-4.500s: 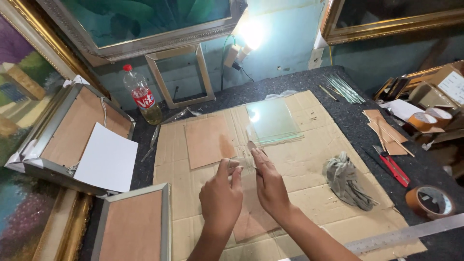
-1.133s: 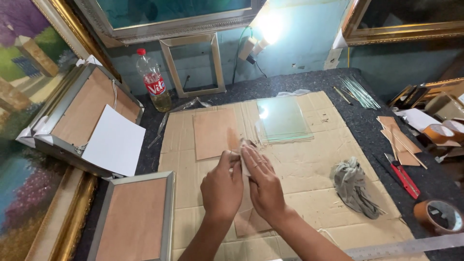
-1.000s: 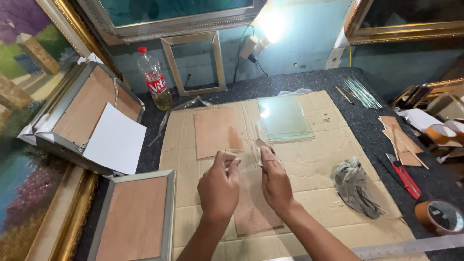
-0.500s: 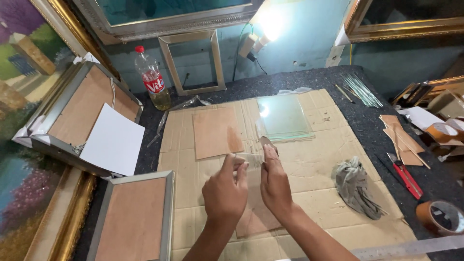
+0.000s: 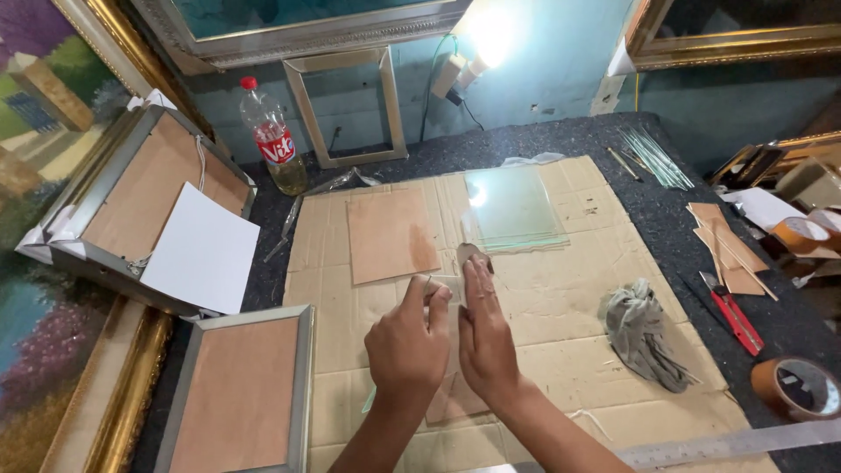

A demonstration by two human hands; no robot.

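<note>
Our left hand [image 5: 410, 337] pinches something small and thin at its fingertips; we cannot tell what. Our right hand [image 5: 484, 337] lies flat, fingers together, on a clear glass pane [image 5: 438, 350] resting on the cardboard sheet [image 5: 561, 298] before us. The pane's edges barely show against the cardboard, so we judge a sliding palm could meet a sharp edge, or uneven pressure could crack it. More glass sheets [image 5: 512, 210] lie just beyond our fingers, easily nudged.

Bare cardboard sheet [image 5: 561, 289] lies open right of the right hand [image 5: 484, 337] up to the grey rag [image 5: 644, 337]; ahead, a brown board [image 5: 390, 235] and glass panes [image 5: 512, 208] block.
</note>
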